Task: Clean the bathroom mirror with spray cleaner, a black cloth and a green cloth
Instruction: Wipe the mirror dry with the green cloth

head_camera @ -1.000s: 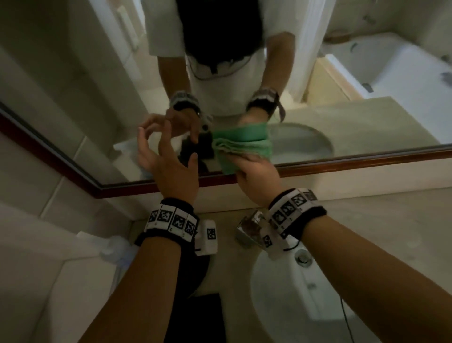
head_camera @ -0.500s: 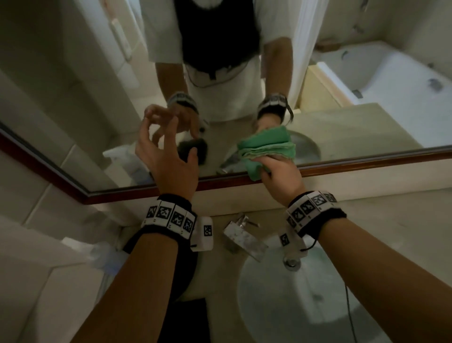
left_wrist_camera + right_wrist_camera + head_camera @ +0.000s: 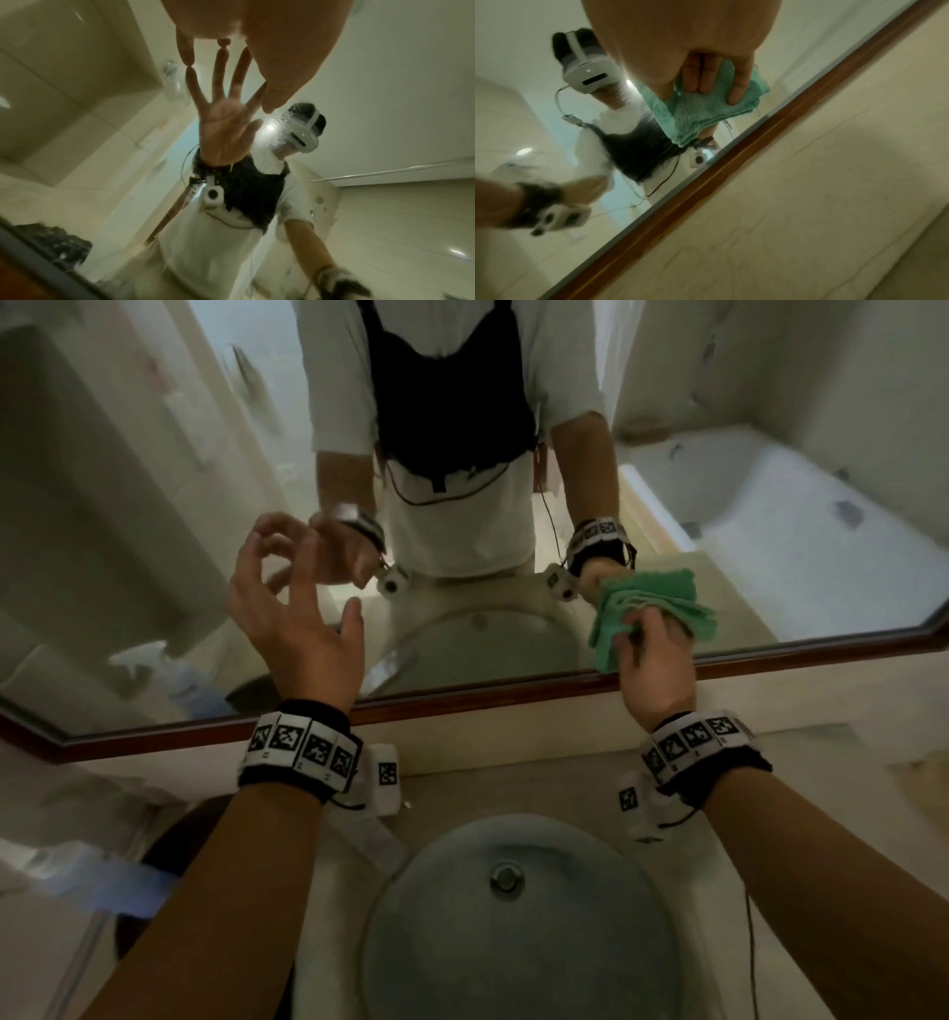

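Note:
The mirror (image 3: 169,495) has a brown frame along its lower edge. My right hand (image 3: 648,639) grips a folded green cloth (image 3: 662,603) and presses it on the glass just above the frame, at the right. In the right wrist view the fingers (image 3: 706,79) curl over the green cloth (image 3: 706,113). My left hand (image 3: 298,580) is raised in front of the glass at the left, fingers spread, holding nothing. Its fingertips (image 3: 183,52) reach the glass or nearly so. A dark black cloth (image 3: 164,845) lies on the counter under my left forearm. The spray bottle (image 3: 102,886) stands blurred at the far left.
A round sink basin (image 3: 513,942) with a metal drain sits right below my arms, its tap partly hidden by my left wrist. A beige counter (image 3: 821,762) runs to the right under the mirror. A bathtub shows only as a reflection.
My right hand has slid the green cloth to the right along the lower part of the mirror. My left hand has stayed raised with its fingers spread.

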`<move>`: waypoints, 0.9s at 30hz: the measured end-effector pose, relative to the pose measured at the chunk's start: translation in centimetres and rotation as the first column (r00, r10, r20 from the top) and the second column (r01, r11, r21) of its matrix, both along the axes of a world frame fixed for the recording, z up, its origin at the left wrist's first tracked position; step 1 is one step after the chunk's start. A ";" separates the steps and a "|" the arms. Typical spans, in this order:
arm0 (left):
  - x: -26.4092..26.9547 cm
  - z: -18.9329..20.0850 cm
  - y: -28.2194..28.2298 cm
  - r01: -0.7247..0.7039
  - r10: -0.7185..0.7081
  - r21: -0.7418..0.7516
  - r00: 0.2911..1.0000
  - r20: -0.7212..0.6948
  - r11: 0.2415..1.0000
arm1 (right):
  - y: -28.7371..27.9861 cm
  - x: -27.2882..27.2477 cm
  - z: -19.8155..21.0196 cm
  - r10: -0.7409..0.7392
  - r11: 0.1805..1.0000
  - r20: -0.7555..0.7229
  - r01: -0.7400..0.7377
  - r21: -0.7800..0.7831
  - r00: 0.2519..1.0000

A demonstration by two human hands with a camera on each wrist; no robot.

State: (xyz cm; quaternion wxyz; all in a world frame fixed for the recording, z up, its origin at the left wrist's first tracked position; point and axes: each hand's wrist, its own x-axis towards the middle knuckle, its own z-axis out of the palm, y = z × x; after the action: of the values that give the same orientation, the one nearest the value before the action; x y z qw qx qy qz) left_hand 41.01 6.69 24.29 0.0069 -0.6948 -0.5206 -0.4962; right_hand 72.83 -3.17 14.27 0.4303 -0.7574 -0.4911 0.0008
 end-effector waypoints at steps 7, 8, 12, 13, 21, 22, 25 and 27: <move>1.5 -0.2 0.0 -0.040 0.044 0.069 0.997 -0.061 0.997 | -0.7 4.6 0.4 -0.095 0.995 -0.091 0.098 0.033 0.991; 1.3 -0.3 0.0 -0.037 0.042 0.065 0.997 -0.071 0.997 | -0.6 4.2 0.5 -0.119 0.992 -0.101 0.123 0.034 0.988; 0.6 0.0 0.0 -0.004 0.011 0.071 0.996 -0.092 0.997 | 0.0 2.2 1.2 -0.178 0.981 -0.097 0.184 0.064 0.979; 0.5 0.0 0.0 -0.004 0.012 0.075 0.995 -0.098 0.997 | 0.3 1.6 1.5 -0.167 0.982 -0.074 0.173 0.081 0.983; -1.5 0.8 1.4 -0.034 0.042 0.056 0.987 -0.155 0.998 | 2.7 -4.4 5.1 -0.084 0.971 0.180 0.040 0.236 0.980; -1.7 1.3 1.6 -0.044 0.055 0.070 0.987 -0.148 0.997 | 3.2 -5.3 5.7 -0.070 0.969 0.227 0.012 0.248 0.971; -2.6 2.6 2.4 -0.049 0.069 0.140 0.988 -0.140 0.989 | 4.6 -8.4 7.3 -0.019 0.965 0.348 -0.075 0.253 0.937; -3.1 2.7 2.8 -0.027 0.054 0.184 0.988 -0.146 0.983 | 5.7 -10.8 8.2 0.020 0.958 0.410 -0.135 0.253 0.912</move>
State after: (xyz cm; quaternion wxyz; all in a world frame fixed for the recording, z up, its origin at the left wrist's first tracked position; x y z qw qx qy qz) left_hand 37.88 9.45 26.95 0.1194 -0.7160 -0.4854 -0.4873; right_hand 62.03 2.53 22.52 0.4204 -0.6537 -0.5944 -0.2064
